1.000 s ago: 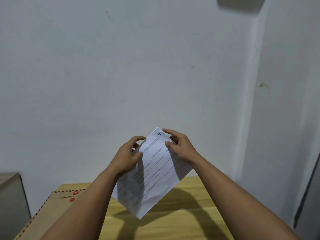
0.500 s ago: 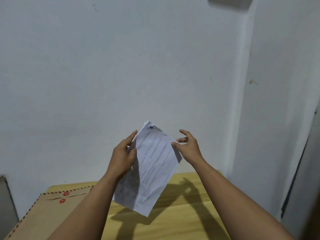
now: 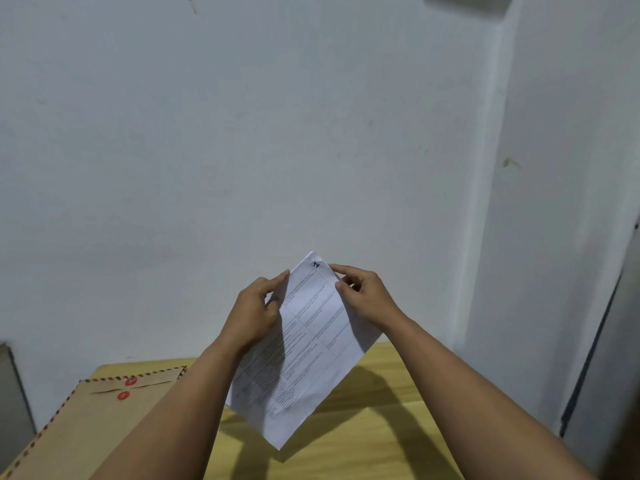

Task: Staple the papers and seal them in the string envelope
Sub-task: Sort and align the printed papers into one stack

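I hold a stack of white printed papers up in the air above the table, tilted with one corner pointing up. My left hand grips the stack's left edge. My right hand pinches the right edge near the top corner. A brown string envelope with a striped border and two red button discs lies flat on the table at the lower left, partly hidden by my left forearm. No stapler is in view.
A light wooden table lies below my arms. A white wall rises right behind it. A grey object stands at the far left edge and a dark door frame runs down the right.
My right hand, held loosely open beside the papers half a second ago, has closed on their right edge again. The stack has tilted back to the right.
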`<state>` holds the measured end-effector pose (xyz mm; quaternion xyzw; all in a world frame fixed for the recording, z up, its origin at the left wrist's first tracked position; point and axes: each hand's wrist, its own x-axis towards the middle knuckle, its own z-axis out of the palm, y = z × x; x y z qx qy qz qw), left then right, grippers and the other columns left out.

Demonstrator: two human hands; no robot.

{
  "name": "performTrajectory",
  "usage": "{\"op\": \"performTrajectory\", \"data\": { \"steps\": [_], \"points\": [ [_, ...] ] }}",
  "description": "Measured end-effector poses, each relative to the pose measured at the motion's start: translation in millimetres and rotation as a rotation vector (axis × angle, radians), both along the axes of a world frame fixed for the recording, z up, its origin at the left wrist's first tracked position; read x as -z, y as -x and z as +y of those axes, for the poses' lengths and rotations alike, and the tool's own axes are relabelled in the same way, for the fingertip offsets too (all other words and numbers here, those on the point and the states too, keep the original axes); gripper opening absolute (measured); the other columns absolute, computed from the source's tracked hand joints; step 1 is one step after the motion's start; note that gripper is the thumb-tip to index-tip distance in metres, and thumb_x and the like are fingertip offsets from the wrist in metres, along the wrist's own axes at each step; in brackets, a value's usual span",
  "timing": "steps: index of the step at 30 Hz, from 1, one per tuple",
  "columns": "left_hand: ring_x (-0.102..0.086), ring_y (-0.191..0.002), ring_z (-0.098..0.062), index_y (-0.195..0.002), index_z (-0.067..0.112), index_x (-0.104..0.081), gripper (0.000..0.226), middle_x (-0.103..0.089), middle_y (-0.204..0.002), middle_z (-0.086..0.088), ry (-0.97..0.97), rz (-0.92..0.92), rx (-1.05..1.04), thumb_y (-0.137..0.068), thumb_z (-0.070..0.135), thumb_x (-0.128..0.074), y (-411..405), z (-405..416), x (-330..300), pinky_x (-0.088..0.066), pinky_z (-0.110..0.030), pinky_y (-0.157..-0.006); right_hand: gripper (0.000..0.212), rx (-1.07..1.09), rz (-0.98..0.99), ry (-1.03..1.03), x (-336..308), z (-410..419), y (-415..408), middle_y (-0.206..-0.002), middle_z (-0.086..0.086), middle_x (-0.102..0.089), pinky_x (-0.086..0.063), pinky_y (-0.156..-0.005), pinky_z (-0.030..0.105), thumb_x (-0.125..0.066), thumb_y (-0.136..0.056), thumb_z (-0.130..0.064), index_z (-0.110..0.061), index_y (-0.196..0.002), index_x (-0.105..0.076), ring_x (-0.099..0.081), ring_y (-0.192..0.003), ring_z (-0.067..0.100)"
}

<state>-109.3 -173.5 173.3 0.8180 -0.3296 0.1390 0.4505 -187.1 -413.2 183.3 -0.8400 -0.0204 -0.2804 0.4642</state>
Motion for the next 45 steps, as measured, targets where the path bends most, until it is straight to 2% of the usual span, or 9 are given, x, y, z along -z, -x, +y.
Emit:
{"op": "performTrajectory", "data": {
  "steps": [5,12,15,22,25,26,28,38,45],
  "points": [
    [-0.053,-0.078,-0.001,-0.146,0.033,-0.054,0.059,-0.063,-0.104,0.008,-0.079,0.012,0.009,-0.095,0.002,-0.049,-4.5,-1.7,-10.7,-0.038,-0.012,-0.072,0.039,-0.031,0.025,-0.09,-5.3,6.0,-0.3,-0.1,0.015,-0.075,-0.057,-0.084,0.026,-0.06,-0.102,-0.013,-0.038,-0.131,-0.072,-0.069,-0.082,0.016],
    [-0.056,-0.128,-0.008,-0.14,0.03,-0.061,0.038,-0.058,-0.141,0.017,-0.302,0.179,0.153,-0.103,0.026,-0.053,-3.4,-15.1,-27.8,-0.044,-0.031,-0.11,0.021,-0.11,0.275,-0.52,-2.0,-1.0,6.7,-0.105,0.007,-0.082,-0.061,-0.074,0.03,-0.066,-0.1,-0.006,-0.014,-0.116,-0.077,-0.08,-0.089,0.019],
    [-0.061,-0.117,-0.001,-0.129,0.038,-0.068,0.031,-0.065,-0.129,0.024,-0.355,0.279,0.219,-0.099,0.042,-0.059,-9.4,-24.5,-12.7,-0.046,-0.029,-0.107,0.029,-0.099,0.379,-0.7,23.8,-15.1,1.1,-0.111,0.015,-0.08,-0.064,-0.079,0.04,-0.067,-0.096,0.002,-0.007,-0.123,-0.074,-0.079,-0.099,0.031],
    [-0.062,-0.106,-0.012,-0.146,0.031,-0.053,0.053,-0.07,-0.123,0.001,-0.587,0.379,0.185,-0.096,0.013,-0.054,-38.0,-67.5,85.7,-0.043,-0.024,-0.097,0.03,0.074,0.61,-0.822,124.8,-39.5,-7.9,-0.114,0.025,-0.077,-0.059,-0.096,0.057,-0.059,-0.094,0.016,0.002,-0.113,-0.076,-0.074,-0.107,0.041],
    [-0.059,-0.089,-0.01,-0.126,0.022,-0.069,0.041,-0.071,-0.104,0.006,-0.548,0.359,0.212,-0.091,0.009,-0.051,-36.2,-85.4,141.1,-0.041,-0.023,-0.084,0.034,0.175,0.654,-0.767,167.5,-49.0,-11.7,-0.109,0.022,-0.078,-0.059,-0.09,0.052,-0.057,-0.086,0.019,0.0,-0.103,-0.08,-0.072,-0.089,0.034],
    [-0.052,-0.077,-0.01,-0.093,0.032,-0.072,0.038,-0.065,-0.085,0.008,-0.548,0.332,0.223,-0.084,0.005,-0.047,-38.3,-90.3,159.7,-0.038,-0.026,-0.076,0.03,0.19,0.661,-0.731,179.2,-52.1,-12.8,-0.103,0.019,-0.079,-0.057,-0.083,0.047,-0.059,-0.083,0.016,0.001,-0.1,-0.08,-0.069,-0.084,0.031],
    [-0.03,-0.063,-0.015,-0.069,0.014,-0.039,0.011,-0.037,-0.064,0.005,-0.566,0.272,0.247,-0.066,0.003,-0.038,-41.3,-97.8,186.9,-0.029,-0.033,-0.062,0.007,0.206,0.653,-0.65,198.9,-58.6,-16.0,-0.09,0.013,-0.072,-0.051,-0.073,0.036,-0.07,-0.081,0.005,0.006,-0.088,-0.072,-0.063,-0.081,0.025],
    [-0.049,-0.084,-0.026,-0.112,0.038,-0.06,0.052,-0.048,-0.087,0.008,-0.559,-0.042,0.107,-0.072,0.012,-0.039,-45.2,-112.2,247.7,-0.043,-0.038,-0.071,0.015,0.238,0.639,-0.638,215.7,-81.0,-30.6,-0.081,0.012,-0.07,-0.049,-0.048,0.024,-0.08,-0.084,0.002,-0.001,-0.098,-0.077,-0.064,-0.069,0.025],
    [-0.05,-0.081,-0.027,-0.126,0.031,-0.065,0.059,-0.056,-0.095,0.005,-0.444,-0.146,0.041,-0.075,0.008,-0.045,-41.9,-111.2,263.6,-0.042,-0.039,-0.07,0.014,0.38,0.67,-0.181,204.0,-96.2,-28.1,-0.078,0.007,-0.077,-0.061,-0.074,0.033,-0.08,-0.079,-0.009,-0.02,-0.083,-0.073,-0.072,-0.068,0.021]
  ]
}}
